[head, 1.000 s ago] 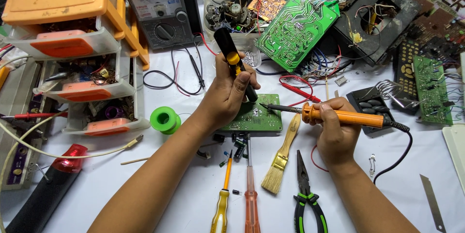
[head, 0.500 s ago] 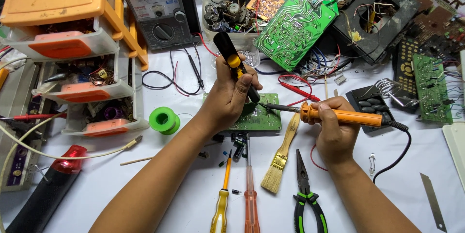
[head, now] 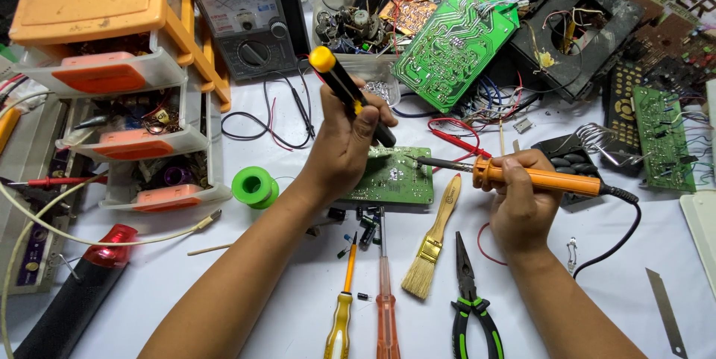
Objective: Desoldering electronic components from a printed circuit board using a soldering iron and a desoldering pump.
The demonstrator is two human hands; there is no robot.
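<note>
My left hand [head: 349,143] grips a black and yellow pump tool [head: 349,92], its tip pressed down on a small green circuit board [head: 393,178] lying on the white table. My right hand [head: 522,195] holds an orange-handled soldering iron [head: 533,177] level, its metal tip touching the board's upper edge right beside the left hand's tool. The iron's black cord [head: 623,231] loops off to the right.
Below the board lie a paint brush [head: 434,240], green-handled pliers [head: 470,305], two screwdrivers [head: 364,307] and loose small parts. A green solder spool [head: 253,185], orange drawer unit [head: 119,83], analog meter [head: 246,12], large green board [head: 451,46], iron stand [head: 597,143] and a blade [head: 665,313] surround.
Both hands hold nearly the same pose. The left hand's tool has tilted slightly, and the iron tip stays at the board.
</note>
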